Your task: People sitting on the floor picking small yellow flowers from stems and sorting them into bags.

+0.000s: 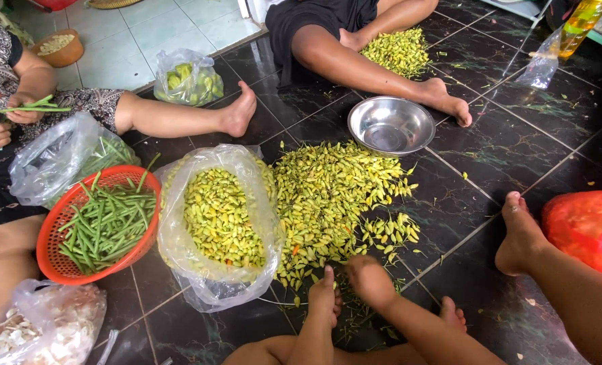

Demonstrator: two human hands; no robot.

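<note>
**A:** Where are the hands?

**B:** Both are at the near edge of the pile of small yellow peppers [335,196]. The left hand [323,297] rests there with its fingers toward the pile. The right hand [371,280] is blurred. I cannot tell whether either hand grips anything.

**A:** And around the pile?

**B:** The peppers are glossy, pointed and loose on the dark polished tiles [490,162], probably spread within easy reach. Touching the pile's left side, a crinkled clear bag [220,216] slumps open and holds more peppers. Beyond the pile sits a round, shiny, empty steel bowl [391,125]. Further left of the bag, a red mesh basket [101,226] holds long green beans.
</note>
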